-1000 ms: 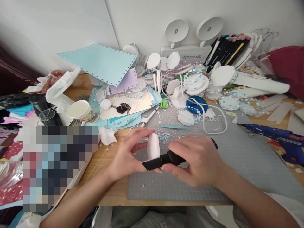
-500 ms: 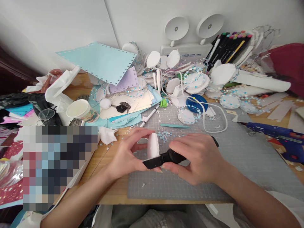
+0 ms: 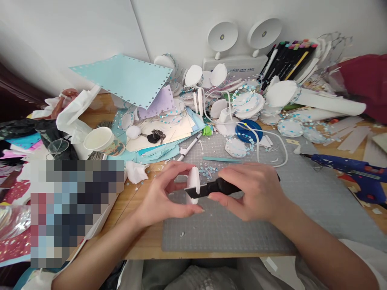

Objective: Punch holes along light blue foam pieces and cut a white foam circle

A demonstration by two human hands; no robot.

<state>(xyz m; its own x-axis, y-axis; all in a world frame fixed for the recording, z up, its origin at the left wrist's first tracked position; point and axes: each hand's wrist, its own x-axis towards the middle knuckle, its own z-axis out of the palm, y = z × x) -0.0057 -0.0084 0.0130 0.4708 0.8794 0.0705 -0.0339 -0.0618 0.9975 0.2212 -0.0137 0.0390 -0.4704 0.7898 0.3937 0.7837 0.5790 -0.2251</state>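
My left hand pinches a small white foam piece between thumb and fingers, holding it on edge above the grey cutting mat. My right hand is wrapped round the black handle of a utility knife. The knife's blade lies across the foam piece about halfway up. Both hands hover over the near left part of the mat.
A blue glue gun lies at the right of the mat. A paper cup, a white pen, keys, foam discs, blue paper sheets and a marker set crowd the back. A pixelated block covers the left.
The knife blade has moved up from the bottom of the foam piece to across its middle. Both hands have risen slightly. The foam piece has turned more edge-on.
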